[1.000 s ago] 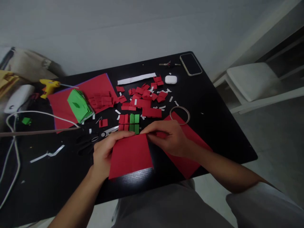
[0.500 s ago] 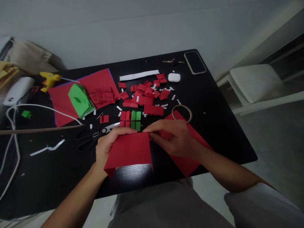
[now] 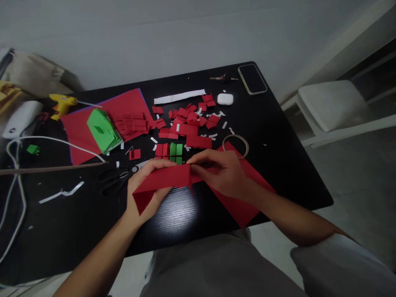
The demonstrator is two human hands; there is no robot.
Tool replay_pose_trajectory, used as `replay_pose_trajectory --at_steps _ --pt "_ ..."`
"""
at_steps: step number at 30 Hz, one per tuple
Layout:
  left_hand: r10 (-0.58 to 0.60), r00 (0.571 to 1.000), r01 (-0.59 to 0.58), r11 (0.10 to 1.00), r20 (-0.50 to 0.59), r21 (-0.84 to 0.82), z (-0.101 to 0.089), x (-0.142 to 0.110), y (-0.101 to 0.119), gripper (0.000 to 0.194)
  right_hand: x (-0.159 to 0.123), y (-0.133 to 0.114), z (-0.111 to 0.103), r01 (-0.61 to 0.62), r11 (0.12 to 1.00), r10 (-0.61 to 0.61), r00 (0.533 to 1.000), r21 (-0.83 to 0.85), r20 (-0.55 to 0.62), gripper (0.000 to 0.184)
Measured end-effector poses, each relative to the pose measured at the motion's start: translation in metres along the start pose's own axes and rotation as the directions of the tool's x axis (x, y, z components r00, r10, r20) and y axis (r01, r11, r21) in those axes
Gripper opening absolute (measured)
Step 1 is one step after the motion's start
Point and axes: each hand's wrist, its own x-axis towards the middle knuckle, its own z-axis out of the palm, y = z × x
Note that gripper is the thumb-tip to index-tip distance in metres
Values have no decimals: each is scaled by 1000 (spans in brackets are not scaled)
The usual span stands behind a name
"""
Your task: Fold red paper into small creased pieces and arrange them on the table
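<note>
Between both hands, above the table's near side, is a folded piece of red paper (image 3: 163,177). My left hand (image 3: 145,185) is closed around its left part, thumb along the far edge and fingers underneath. At the paper's right end, my right hand (image 3: 224,171) pinches the corner between thumb and forefinger. Just beyond the hands lie small folded red pieces (image 3: 161,149) and green pieces (image 3: 176,149) side by side. A larger red sheet (image 3: 239,202) lies partly beneath my right hand. Scissors (image 3: 114,177) rest left of my left hand.
On the black table (image 3: 93,231) are a heap of folded red pieces (image 3: 192,119), a green paper stack (image 3: 103,130), a yellow glue gun (image 3: 63,105), a tape ring (image 3: 244,144), a white case (image 3: 225,99) and a phone (image 3: 252,78). A white cable (image 3: 55,140) crosses the left side.
The red paper has tilted, so its broad face now appears much narrower and a folded flap shows at its left. Both hands still hold it.
</note>
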Motion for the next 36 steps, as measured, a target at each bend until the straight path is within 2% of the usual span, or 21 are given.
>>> replay_pose_trajectory --at_steps 4,9,16,21,25,31,36 --pt "-17 1000 17 999 4 -28 1 2 -5 23 5 1 -1 -157 984 152 986 78 65 17" --pt "-57 998 57 996 -5 -70 3 2 -4 24 5 -1 0 -214 962 206 976 171 63 24" --pt "-155 988 155 980 12 -125 6 7 -1 27 9 5 2 -265 948 256 964 177 74 22" --pt "-219 975 220 968 23 -121 6 13 -5 31 13 8 -1 -316 943 307 947 108 94 20" --pt "-246 969 244 956 8 -160 7 17 -9 29 14 11 -3 -338 936 329 940 103 92 22" --pt "-254 967 244 944 -20 -221 7 19 -11 30 15 15 -6 -328 943 322 942 51 97 14" --pt "-257 966 246 943 -20 -226 8 20 -13 34 16 16 -5 -339 936 325 937 100 128 12"
